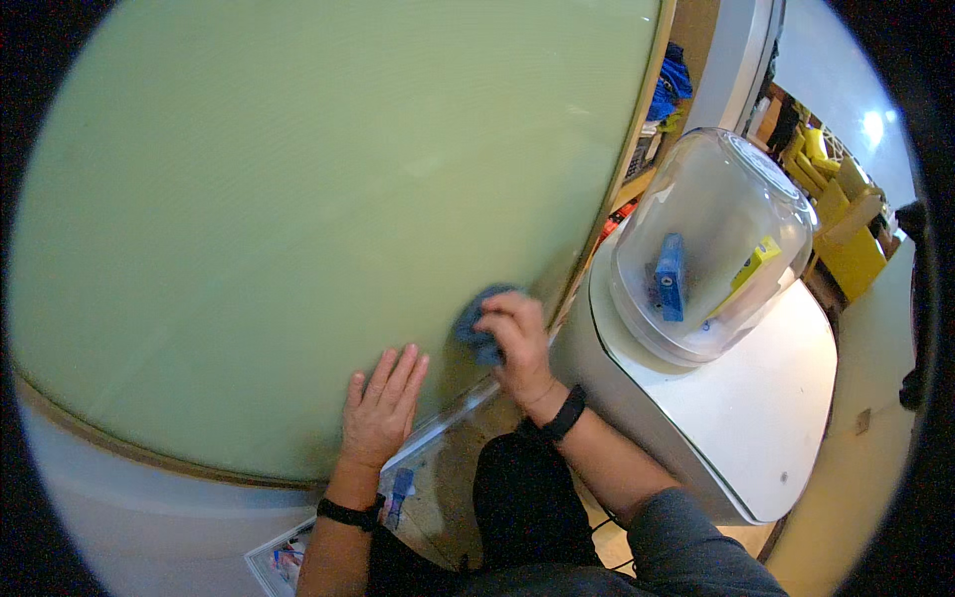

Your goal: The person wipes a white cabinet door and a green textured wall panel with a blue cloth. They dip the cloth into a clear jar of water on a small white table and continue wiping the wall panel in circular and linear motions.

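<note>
A large pale green panel (298, 224) with a smooth, slightly shiny face and a narrow frame fills the view before me. My right hand (518, 339) presses a crumpled blue cloth (477, 324), partly hidden by the fingers, against the panel's lower right area. Both cloth and fingers are a little blurred. Lower and to the left, my left hand (380, 407) rests flat on the panel near its bottom edge, fingers extended and nothing in it. A dark band circles each wrist.
Right of the panel stands a white-topped cabinet (753, 418) bearing a clear plastic container (716, 246) with blue and yellow boxes inside. Shelves hold blue fabric (671, 82). A blue-handled item (401, 489) lies on the floor near a white-framed object (280, 556). Yellow furniture (843, 224) stands beyond.
</note>
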Demonstrator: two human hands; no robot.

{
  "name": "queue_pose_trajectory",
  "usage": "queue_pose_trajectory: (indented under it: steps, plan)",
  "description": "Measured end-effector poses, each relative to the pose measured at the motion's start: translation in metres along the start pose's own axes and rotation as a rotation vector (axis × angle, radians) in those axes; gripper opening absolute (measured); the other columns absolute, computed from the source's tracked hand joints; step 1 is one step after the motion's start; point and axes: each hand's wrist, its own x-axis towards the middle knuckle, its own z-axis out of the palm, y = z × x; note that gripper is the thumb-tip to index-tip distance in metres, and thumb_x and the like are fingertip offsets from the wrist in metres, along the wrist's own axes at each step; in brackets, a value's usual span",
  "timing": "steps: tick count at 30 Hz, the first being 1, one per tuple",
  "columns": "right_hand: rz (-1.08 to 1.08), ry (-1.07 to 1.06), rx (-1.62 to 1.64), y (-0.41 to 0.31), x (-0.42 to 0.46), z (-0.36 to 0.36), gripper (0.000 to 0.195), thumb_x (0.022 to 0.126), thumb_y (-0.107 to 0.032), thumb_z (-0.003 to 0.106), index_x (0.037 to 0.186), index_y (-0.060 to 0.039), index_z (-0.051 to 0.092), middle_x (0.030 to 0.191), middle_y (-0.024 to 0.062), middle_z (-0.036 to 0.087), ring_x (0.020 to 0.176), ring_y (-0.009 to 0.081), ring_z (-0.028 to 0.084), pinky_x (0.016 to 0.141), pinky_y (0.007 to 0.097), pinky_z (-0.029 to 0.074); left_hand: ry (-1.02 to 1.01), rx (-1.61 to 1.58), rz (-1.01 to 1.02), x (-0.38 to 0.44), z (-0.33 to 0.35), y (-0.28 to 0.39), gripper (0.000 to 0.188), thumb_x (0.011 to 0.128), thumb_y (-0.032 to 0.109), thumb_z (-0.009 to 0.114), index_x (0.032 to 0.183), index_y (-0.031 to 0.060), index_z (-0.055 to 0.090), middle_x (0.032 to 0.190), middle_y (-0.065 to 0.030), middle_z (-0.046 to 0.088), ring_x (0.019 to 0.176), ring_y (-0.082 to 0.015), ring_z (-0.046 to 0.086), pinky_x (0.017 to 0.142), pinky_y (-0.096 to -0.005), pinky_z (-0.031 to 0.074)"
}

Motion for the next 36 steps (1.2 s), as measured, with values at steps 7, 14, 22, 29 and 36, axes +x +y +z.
queue_pose_trajectory:
  steps: [7, 14, 22, 29, 36]
  plan:
    - [0.180, 0.367, -0.083, 0.035, 0.025, 0.022, 0.047, 0.062, 0.016, 0.065, 0.101, -0.0094, 0.056, 0.124, 0.0149, 0.057, 0.118, 0.0391, 0.054, 0.106, 0.0478, 0.043, 0.027, 0.017, 0.000, 0.000, 0.003, 0.000, 0.048, 0.100, 0.021, 0.060, 0.148, 0.0243, 0.059, 0.158, 0.0061, 0.049, 0.149, -0.0155, 0.040, 0.128, -0.0470, 0.012]
    - [0.393, 0.197, 0.067, 0.023, -0.019, 0.027, 0.047, 0.059, 0.021, 0.056, 0.097, -0.0078, 0.055, 0.123, 0.0159, 0.053, 0.119, 0.0384, 0.051, 0.107, 0.0424, 0.041, 0.082, 0.068, -0.026, 0.000, 0.013, 0.003, 0.047, 0.100, 0.020, 0.060, 0.147, 0.0249, 0.060, 0.157, 0.0068, 0.051, 0.148, -0.0155, 0.041, 0.128, -0.0472, 0.012]
    - [0.284, 0.139, 0.059, 0.003, -0.007, 0.019, 0.047, 0.065, 0.016, 0.061, 0.105, -0.0095, 0.064, 0.121, 0.0154, 0.058, 0.117, 0.0384, 0.054, 0.104, 0.0445, 0.044, 0.009, 0.028, 0.015, -0.006, 0.003, -0.003, 0.048, 0.100, 0.019, 0.059, 0.147, 0.0219, 0.060, 0.159, 0.0055, 0.049, 0.148, -0.0156, 0.042, 0.125, -0.0466, 0.019]
    - [0.327, -0.137, 0.126, -0.005, -0.039, 0.022, 0.034, 0.068, 0.008, 0.075, 0.097, -0.0087, 0.070, 0.111, 0.0119, 0.059, 0.108, 0.0348, 0.057, 0.094, 0.0407, 0.048, -0.012, -0.063, -0.040, -0.008, 0.000, 0.003, 0.051, 0.097, 0.016, 0.062, 0.148, 0.0194, 0.059, 0.158, 0.0037, 0.050, 0.147, -0.0168, 0.043, 0.123, -0.0470, 0.022]
    - [0.018, -0.090, 0.123, -0.031, 0.018, -0.001, 0.036, 0.071, 0.003, 0.078, 0.105, -0.0095, 0.074, 0.111, 0.0119, 0.062, 0.105, 0.0344, 0.060, 0.088, 0.0408, 0.051, -0.020, -0.063, -0.087, -0.033, -0.013, -0.007, 0.050, 0.097, 0.015, 0.063, 0.147, 0.0159, 0.059, 0.157, -0.0008, 0.051, 0.147, -0.0191, 0.044, 0.122, -0.0489, 0.027]
